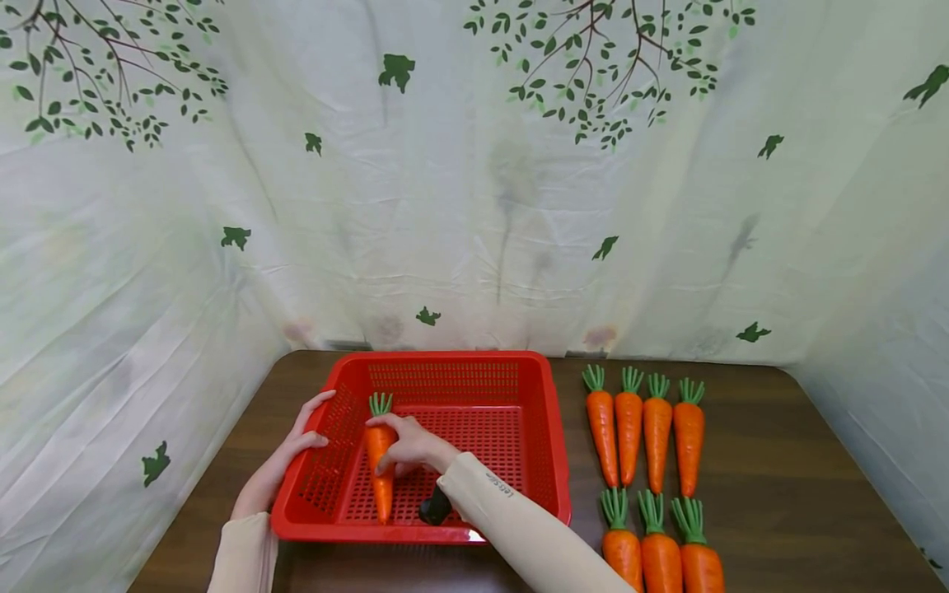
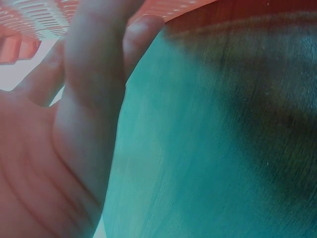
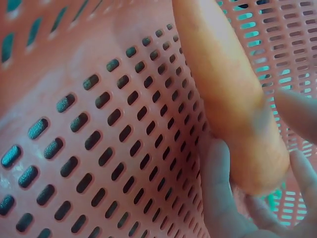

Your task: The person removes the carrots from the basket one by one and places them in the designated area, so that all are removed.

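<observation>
A red perforated plastic basket [image 1: 559,461] sits on the table. My left hand [image 1: 292,449] holds its left side, with thumb and a finger over the rim; in the left wrist view, fingers [image 2: 94,64] reach up against the basket's outside. Inside the basket's left half, my right hand [image 1: 415,445] grips an orange carrot [image 1: 381,486], leafy green top toward the far wall and tip toward the near one. The right wrist view shows the same carrot [image 3: 233,99] between the thumb and fingers, close over the basket's slotted floor [image 3: 124,131].
Right of the basket, several carrots [image 1: 657,436] lie side by side in a back row on the brown table [image 1: 778,461]. Three more carrots [image 1: 660,560] form a front row, cut off by the view's edge. A leaf-printed white cloth [image 1: 460,206] hangs behind the table.
</observation>
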The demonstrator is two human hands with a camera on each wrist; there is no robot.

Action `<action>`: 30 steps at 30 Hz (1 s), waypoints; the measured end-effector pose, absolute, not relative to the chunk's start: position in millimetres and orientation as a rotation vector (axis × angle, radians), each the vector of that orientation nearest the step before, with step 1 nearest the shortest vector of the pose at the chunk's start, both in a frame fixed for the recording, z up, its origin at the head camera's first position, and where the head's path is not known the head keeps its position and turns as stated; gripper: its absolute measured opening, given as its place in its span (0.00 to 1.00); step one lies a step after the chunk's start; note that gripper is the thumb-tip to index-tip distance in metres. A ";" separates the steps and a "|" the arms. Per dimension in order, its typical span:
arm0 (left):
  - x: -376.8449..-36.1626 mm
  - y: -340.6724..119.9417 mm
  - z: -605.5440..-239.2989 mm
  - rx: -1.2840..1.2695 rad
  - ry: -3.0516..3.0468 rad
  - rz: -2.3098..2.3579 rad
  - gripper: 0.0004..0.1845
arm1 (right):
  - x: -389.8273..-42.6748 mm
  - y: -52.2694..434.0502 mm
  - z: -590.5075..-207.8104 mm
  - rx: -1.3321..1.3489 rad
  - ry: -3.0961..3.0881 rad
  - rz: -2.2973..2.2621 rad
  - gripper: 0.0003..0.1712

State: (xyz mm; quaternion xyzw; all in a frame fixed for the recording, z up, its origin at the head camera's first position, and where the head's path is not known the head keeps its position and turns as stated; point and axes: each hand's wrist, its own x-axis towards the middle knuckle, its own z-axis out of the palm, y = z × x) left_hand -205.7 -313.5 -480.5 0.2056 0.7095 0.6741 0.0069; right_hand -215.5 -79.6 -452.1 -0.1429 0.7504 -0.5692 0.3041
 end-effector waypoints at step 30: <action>-204.5 -313.5 -479.4 0.619 2.233 2.081 0.39 | -212.3 -78.1 -447.6 -0.458 1.945 -1.472 0.53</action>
